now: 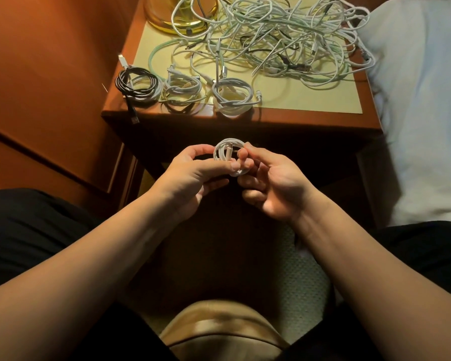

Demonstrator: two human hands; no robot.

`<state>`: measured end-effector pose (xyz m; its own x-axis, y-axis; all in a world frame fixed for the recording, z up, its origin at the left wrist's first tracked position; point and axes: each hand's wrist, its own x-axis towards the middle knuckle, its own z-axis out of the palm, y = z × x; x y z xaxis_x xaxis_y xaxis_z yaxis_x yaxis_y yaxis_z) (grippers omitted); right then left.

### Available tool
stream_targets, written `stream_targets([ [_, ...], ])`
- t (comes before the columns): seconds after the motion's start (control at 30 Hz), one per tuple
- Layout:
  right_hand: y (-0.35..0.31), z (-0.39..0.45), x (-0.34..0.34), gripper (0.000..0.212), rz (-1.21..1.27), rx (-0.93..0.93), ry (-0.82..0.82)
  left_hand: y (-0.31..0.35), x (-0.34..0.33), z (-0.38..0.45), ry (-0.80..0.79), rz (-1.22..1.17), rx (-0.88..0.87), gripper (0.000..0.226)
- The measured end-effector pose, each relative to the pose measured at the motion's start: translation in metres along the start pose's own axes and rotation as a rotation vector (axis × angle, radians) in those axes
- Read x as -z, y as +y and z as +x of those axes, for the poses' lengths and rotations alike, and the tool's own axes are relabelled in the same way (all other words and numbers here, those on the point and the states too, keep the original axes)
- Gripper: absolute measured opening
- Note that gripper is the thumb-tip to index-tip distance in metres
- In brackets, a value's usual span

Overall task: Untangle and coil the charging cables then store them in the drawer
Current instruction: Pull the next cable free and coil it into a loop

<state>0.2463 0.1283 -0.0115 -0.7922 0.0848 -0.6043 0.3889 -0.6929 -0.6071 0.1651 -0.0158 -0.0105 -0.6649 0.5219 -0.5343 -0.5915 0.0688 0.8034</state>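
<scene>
Two hands show, the left hand and the right hand, with one small white coiled cable between them. On the desk lie three finished bundles in a row: one black-and-white coil, one white coil and one grey-white coil. One tangled heap of cables lies behind them; its cables are too interlaced to count. One yellow lamp base stands at the back.

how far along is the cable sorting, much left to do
Early on. Done: three coiled bundles sit along the nightstand's front edge, the black coil, a middle white coil and a third white coil. In hand: both the left hand and right hand hold a small white coil, apparently finishing its wrap. Left: the big tangled pile, and no coil is in a drawer yet.
</scene>
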Motion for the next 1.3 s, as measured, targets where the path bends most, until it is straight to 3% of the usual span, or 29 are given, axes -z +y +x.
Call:
stream_targets([
  [0.4, -0.006, -0.005, -0.003, 0.029, 0.072, 0.005, 0.033, 0.007, -0.003, 0.000, -0.118, 0.063, -0.175, 0.079],
  [0.57, 0.004, -0.003, -0.005, 0.038, -0.004, 0.029, 0.094, 0.003, 0.004, 0.001, 0.037, 0.608, -0.458, 0.058],
  [0.67, 0.004, -0.003, -0.009, 0.039, -0.204, 0.128, 0.208, -0.001, 0.004, -0.002, 0.129, 0.830, -0.615, 0.045],
  [0.8, 0.008, -0.004, -0.013, 0.046, -0.390, 0.261, 0.245, -0.007, -0.001, -0.005, 0.299, 1.326, -0.804, 0.028],
  [0.93, 0.012, -0.002, -0.015, 0.062, -0.512, 0.404, 0.253, -0.009, -0.009, -0.013, 0.350, 1.387, -0.662, 0.030],
  [1.1, 0.013, 0.001, -0.012, 0.049, -0.521, 0.487, 0.222, -0.005, -0.009, -0.013, 0.443, 1.415, -0.662, 0.035],
  [1.2, 0.012, -0.002, -0.012, 0.047, -0.547, 0.467, 0.167, -0.006, -0.006, -0.008, 0.379, 1.346, -0.555, 0.033],
  [1.3, 0.009, -0.005, -0.011, 0.043, -0.615, 0.366, 0.180, -0.008, -0.001, -0.004, 0.211, 1.200, -0.538, 0.026],
])
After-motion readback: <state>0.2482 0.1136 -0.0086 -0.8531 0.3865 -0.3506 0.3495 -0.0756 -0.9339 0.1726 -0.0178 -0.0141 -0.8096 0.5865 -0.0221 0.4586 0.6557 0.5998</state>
